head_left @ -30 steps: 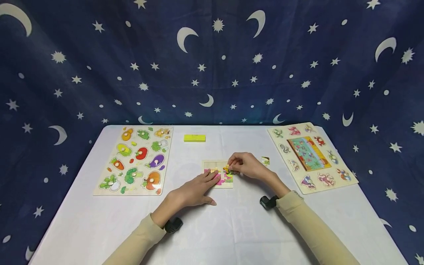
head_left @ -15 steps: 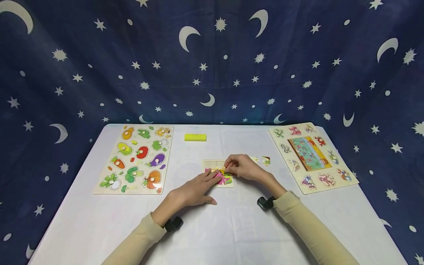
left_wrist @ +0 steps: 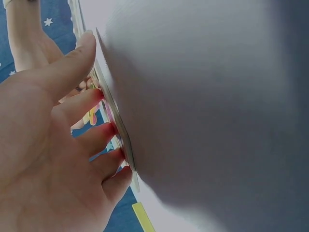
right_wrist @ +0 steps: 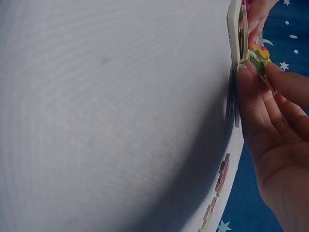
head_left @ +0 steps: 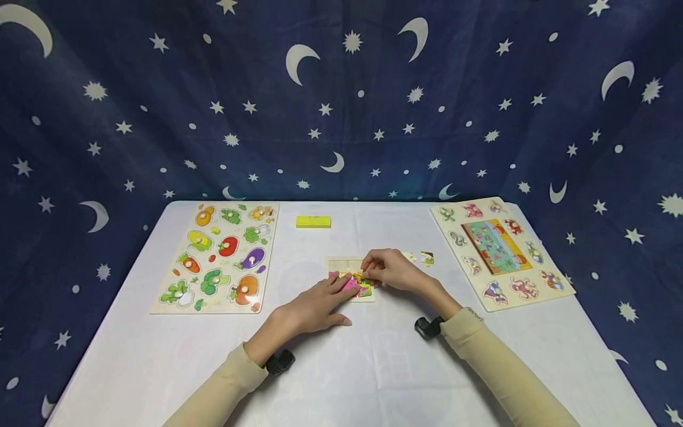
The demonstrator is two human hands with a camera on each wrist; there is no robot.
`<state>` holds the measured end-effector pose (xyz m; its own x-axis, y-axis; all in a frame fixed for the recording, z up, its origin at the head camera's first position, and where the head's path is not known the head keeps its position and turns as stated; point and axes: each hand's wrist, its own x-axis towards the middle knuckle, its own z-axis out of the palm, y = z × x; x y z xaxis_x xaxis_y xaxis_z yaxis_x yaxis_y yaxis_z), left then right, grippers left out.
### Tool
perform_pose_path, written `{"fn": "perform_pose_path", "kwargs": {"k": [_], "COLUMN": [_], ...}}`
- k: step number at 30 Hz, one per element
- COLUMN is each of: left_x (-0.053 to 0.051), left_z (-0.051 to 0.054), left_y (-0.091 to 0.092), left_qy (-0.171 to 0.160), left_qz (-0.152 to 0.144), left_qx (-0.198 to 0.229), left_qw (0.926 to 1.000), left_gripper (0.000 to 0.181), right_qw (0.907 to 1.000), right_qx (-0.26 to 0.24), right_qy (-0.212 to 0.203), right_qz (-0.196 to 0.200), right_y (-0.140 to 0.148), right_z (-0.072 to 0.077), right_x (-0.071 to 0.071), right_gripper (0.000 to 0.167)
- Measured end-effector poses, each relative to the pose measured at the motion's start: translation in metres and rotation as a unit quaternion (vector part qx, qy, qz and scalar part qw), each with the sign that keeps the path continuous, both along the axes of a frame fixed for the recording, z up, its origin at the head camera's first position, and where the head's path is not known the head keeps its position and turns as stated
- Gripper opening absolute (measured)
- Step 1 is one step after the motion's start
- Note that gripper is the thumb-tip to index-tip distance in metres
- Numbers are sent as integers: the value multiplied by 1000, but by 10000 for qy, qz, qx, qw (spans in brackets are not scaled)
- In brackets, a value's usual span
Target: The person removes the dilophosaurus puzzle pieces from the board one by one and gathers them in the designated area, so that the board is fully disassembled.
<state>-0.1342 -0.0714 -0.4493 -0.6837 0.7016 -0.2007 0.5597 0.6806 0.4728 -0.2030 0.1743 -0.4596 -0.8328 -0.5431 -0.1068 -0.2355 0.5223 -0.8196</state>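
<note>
A small wooden jigsaw tray (head_left: 341,263) lies mid-table, part filled with pink, yellow and green pieces. My left hand (head_left: 319,303) rests its extended fingers on the filled part, thumb out on the cloth. In the left wrist view the fingertips of that left hand (left_wrist: 72,140) press along the tray edge. Over the tray's right side, my right hand (head_left: 393,270) pinches a jigsaw piece. The right wrist view shows this yellow-green jigsaw piece (right_wrist: 259,54) tilted between thumb and fingers, against the tray. Fingers partly hide the pieces beneath.
Loose jigsaw pieces (head_left: 427,258) lie right of the tray, partly behind the right hand. A vegetable peg puzzle (head_left: 213,261) is at left, a sea-animal puzzle board (head_left: 504,252) at right. Behind the tray sits a yellow block (head_left: 313,222). A starry cloth (head_left: 341,118) hangs behind the table.
My right hand has shifted slightly left over the tray with the jigsaw piece, uncovering another loose piece behind it. The left hand stays almost in place.
</note>
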Motion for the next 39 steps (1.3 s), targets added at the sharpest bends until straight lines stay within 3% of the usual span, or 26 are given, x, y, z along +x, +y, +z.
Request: {"fn": "perform_pose_path", "kwargs": {"k": [12, 23, 31, 39], "left_x": [1, 1, 2, 2], "left_z": [-2, -5, -6, -6], "left_y": [5, 2, 2, 2], "left_qy": [277, 343, 457, 482], "left_qz": [-107, -134, -200, -213], "left_qx": [-86, -146, -81, -92], "left_qw": [9995, 9992, 9987, 9986], "left_gripper": [66, 61, 60, 59], "right_qw": [9979, 9908, 9874, 9808], "right_qx": [-251, -369, 28, 567], "right_qy": [-272, -428, -286, -227], "right_qz": [-541, -1226, -1554, -1854], "right_y": [15, 62, 113, 137], "right_z": [6, 14, 10, 7], "right_x": [6, 15, 19, 21], "right_gripper": [9, 15, 17, 19]}}
